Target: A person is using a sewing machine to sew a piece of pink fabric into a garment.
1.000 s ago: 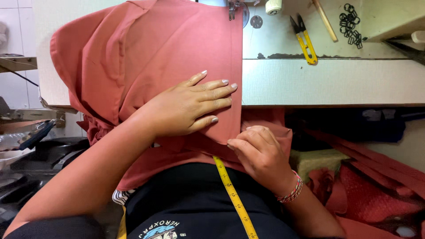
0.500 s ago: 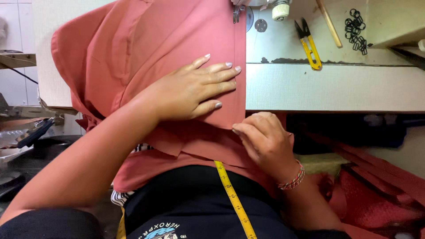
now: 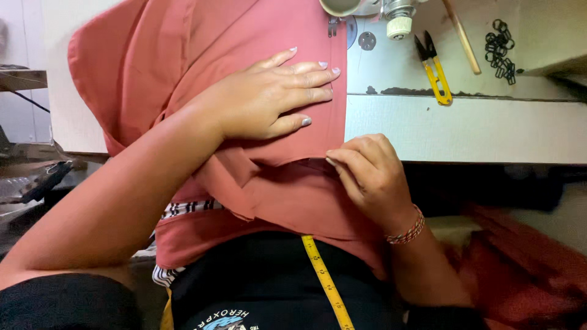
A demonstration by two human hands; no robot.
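Salmon fabric [image 3: 244, 49]: likely soft, light, slippery; being pressed flat by the spread left hand [image 3: 269, 98], edge being pinched by the right hand [image 3: 370, 174].

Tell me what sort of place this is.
Most likely a sewing workshop: pink cloth lies under a sewing machine on a white table, with yellow thread snips nearby and a tape measure on the person's lap.

Left of needle: salmon fabric [image 3: 202, 67] covers tabletop [image 3: 465, 122].
Right side: bare strip, passable.
Back edge: yellow snips [image 3: 435, 76], wooden stick [image 3: 463, 38], seemingly black rings [image 3: 501, 52] block.
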